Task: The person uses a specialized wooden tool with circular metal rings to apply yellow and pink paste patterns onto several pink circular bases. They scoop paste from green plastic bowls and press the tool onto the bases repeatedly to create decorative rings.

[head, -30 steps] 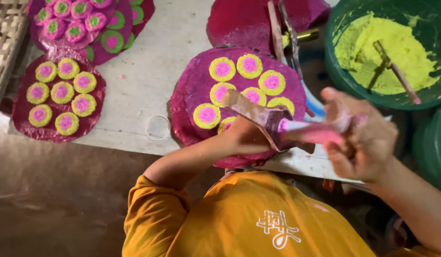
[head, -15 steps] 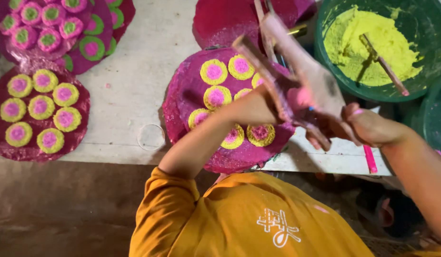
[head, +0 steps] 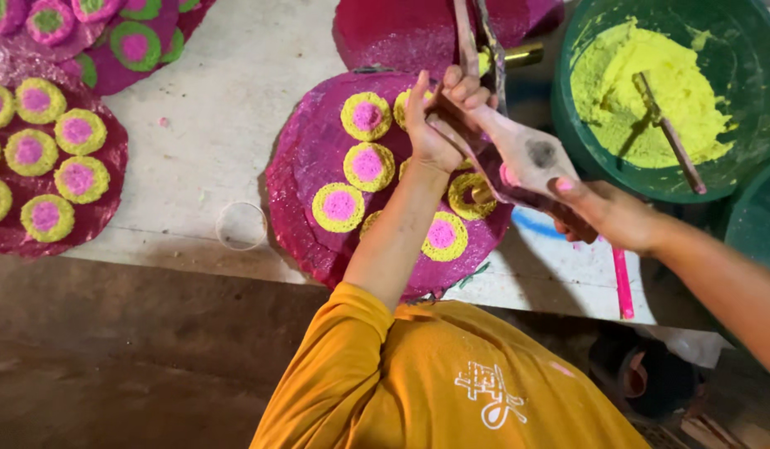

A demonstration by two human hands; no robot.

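Tilted lower — cone [head: 530, 158] between left hand [head: 439, 125], right hand [head: 601, 212].

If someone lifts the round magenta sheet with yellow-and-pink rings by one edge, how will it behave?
The round magenta sheet looks thin with a wavy, glossy edge, so it would probably sag rather than stay flat. The yellow-and-pink rings look like loose grainy powder, so tilting would likely spill or smear them. It seems light.
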